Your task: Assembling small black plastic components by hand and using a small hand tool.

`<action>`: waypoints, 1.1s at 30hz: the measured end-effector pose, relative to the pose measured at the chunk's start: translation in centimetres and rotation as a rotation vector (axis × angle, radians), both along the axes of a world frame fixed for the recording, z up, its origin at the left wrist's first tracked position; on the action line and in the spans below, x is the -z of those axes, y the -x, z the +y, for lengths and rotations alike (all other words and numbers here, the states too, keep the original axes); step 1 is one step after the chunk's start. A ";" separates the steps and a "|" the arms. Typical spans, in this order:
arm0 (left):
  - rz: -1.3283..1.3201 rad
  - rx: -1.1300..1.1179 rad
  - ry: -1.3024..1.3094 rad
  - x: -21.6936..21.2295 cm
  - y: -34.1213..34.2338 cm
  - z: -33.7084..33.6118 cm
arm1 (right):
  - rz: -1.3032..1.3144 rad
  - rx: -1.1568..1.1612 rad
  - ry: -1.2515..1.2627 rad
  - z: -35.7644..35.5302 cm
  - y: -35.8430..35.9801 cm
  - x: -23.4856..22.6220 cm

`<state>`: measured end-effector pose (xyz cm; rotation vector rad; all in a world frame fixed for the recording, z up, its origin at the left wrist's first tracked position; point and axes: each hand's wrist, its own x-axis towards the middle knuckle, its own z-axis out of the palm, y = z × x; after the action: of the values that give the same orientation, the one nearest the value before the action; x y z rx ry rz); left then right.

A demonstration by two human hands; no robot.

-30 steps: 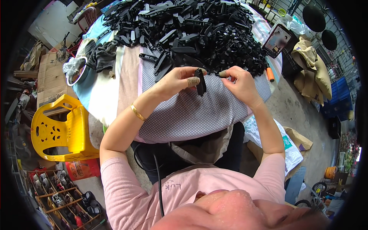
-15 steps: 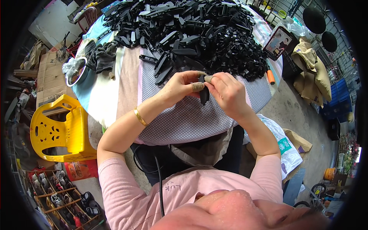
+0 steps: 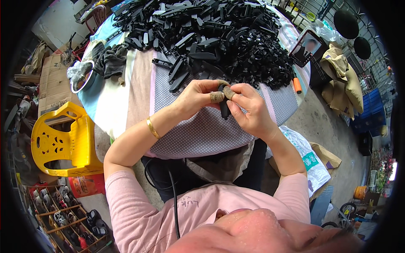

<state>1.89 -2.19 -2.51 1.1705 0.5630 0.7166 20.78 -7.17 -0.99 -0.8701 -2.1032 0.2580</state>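
My left hand (image 3: 197,98) grips a small, long black plastic piece (image 3: 225,110) near the table's front edge, its thumb and forefinger closed on the upper part. My right hand (image 3: 252,109) pinches the same piece from the other side, fingertips against its top and side. Brownish wraps cover some of my fingertips. The piece points down towards me, and its upper end is mostly hidden by the fingers. Just beyond my hands lies a big heap of similar black plastic pieces (image 3: 202,54), long ones to the left and smaller ones to the right.
A patterned cloth (image 3: 190,137) covers the round table. An orange-handled tool (image 3: 297,85) and a propped phone (image 3: 307,47) are at the right; dark gloves (image 3: 110,62) and a white-rimmed container (image 3: 91,80) at the left. A yellow chair (image 3: 82,139) stands left, a white bag (image 3: 310,162) right.
My right hand has turned slightly and its wrapped fingertip has come lower against the black piece. The left hand has barely moved. The phone's picture differs.
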 end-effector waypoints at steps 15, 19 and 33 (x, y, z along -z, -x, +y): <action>0.604 -0.394 -1.004 -1.3 -0.7 -0.9 | -0.095 0.353 0.178 -1.8 -0.7 1.4; 1.052 -0.529 -1.152 -1.3 0.9 0.6 | -0.118 0.317 0.256 -1.4 -1.2 0.7; 0.640 -0.319 -0.506 -0.6 0.8 1.4 | -0.303 0.420 0.014 0.8 -4.3 1.4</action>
<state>1.09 -0.80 -1.92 1.8274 1.1680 0.7739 25.04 -6.36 -2.42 -1.4023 -2.1256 -0.0874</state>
